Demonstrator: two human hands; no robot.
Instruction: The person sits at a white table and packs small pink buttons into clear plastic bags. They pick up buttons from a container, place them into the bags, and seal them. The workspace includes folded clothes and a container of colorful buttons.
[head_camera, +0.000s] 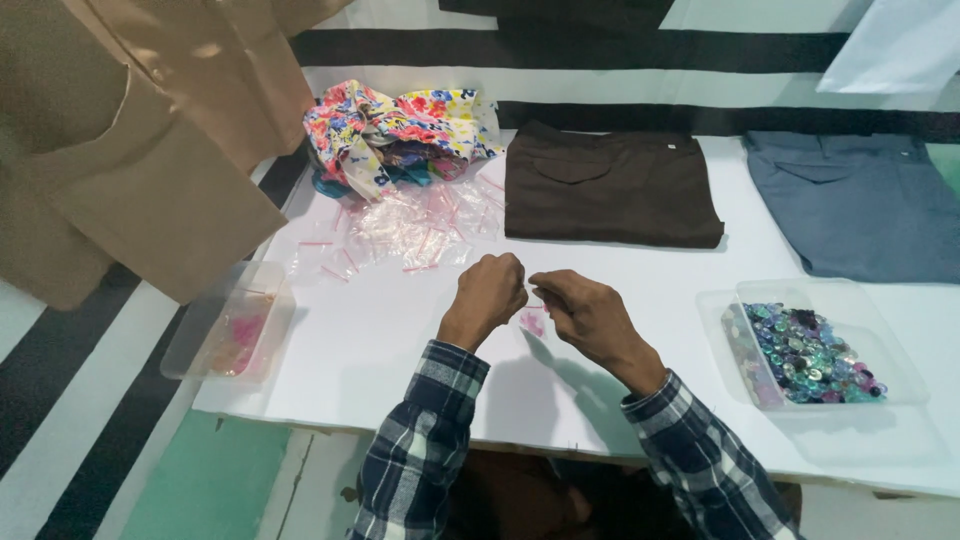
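Closest, near the table's (380, 340) front edge: left hand (488, 295) curled almost to a fist, fingertips pinched together; right hand (585, 315) likewise closed at thumb and forefinger, meeting the left just above the white top. Between them, a small clear plastic bag (534, 320) with something pink inside, pinched at its upper edge by both hands and hanging just over the surface. Whether the bag's mouth is sealed, too small to tell.

Probably a matter of closing or filling the little bag; best handled by keeping both pinches right at the mouth, holding the bag upright so nothing spills, and pressing along the strip evenly from one side to the other.

Off to the right edge, a clear plastic tray (880, 330) of glass gems (812, 355) in blue, green and purple. At the left edge, a second clear container (262, 283) with pink pieces inside.

Further back, toward the left rear corner, a loose heap of empty small plastic bags (410, 228) with red strips, and behind it a crumpled floral cloth (400, 125). Along the far edge, folded brown trousers (610, 185) at the middle and folded blue-grey trousers (860, 205) toward the right rear corner. Hanging at far left, beyond the table, a tan garment (130, 140).
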